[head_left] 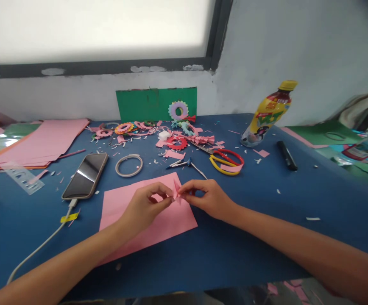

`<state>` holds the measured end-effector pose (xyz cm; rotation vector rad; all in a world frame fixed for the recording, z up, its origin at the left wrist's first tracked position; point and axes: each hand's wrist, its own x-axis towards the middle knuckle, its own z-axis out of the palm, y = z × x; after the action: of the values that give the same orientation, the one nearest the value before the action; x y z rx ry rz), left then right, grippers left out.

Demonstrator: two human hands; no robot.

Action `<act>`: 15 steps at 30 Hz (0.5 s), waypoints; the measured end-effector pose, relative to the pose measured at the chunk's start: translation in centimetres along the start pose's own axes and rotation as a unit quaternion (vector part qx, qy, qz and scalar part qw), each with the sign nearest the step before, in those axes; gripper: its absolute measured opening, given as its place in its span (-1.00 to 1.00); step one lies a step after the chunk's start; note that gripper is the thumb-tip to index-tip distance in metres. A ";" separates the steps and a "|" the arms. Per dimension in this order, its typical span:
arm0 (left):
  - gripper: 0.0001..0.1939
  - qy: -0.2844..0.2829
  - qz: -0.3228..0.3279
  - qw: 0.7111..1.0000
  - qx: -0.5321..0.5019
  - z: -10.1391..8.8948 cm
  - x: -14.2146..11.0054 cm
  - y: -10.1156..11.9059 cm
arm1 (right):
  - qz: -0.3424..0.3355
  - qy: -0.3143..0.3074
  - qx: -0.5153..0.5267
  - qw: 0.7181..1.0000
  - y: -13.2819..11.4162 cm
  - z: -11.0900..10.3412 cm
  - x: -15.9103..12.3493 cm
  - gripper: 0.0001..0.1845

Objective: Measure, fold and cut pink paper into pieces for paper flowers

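Observation:
Between my two hands is a small folded piece of pink paper (177, 190), with pointed flaps standing up and down. My left hand (150, 203) pinches its left side between thumb and fingers. On the other side my right hand (207, 197) grips it the same way, fingertips almost meeting the left ones. Beneath them a large pink sheet (123, 224) lies flat on the blue table, partly covered by my left hand and forearm. Just beyond the sheet lie a compass (187, 162) and scissors (227, 162) with red and yellow handles.
A phone (86, 176) on a charging cable and a tape roll (129, 165) lie left. Paper gear shapes (177, 143) and scraps spread along the back. A yellow-capped bottle (268, 114) and a black marker (286, 156) are at right. Pink sheets (53, 135) are stacked far left.

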<state>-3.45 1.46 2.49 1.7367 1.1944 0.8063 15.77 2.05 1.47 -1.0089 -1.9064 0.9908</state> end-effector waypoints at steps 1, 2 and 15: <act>-0.93 0.007 -0.007 1.000 -0.028 0.1 0.0 0.1 | 0.001 0.006 0.017 1.000 0.0 0.0 0.0 -0.85; -0.94 0.013 -0.011 0.999 -0.050 0.1 0.0 0.2 | 0.002 0.013 0.031 0.999 0.0 0.1 0.0 -0.86; -0.91 0.074 0.061 0.995 0.015 0.3 -0.4 0.6 | -0.033 0.069 0.047 0.996 -0.5 0.4 -0.2 -0.90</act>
<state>-3.08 0.88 2.85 1.8137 1.2124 1.0100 15.33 1.58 1.65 -0.9305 -1.7521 0.9400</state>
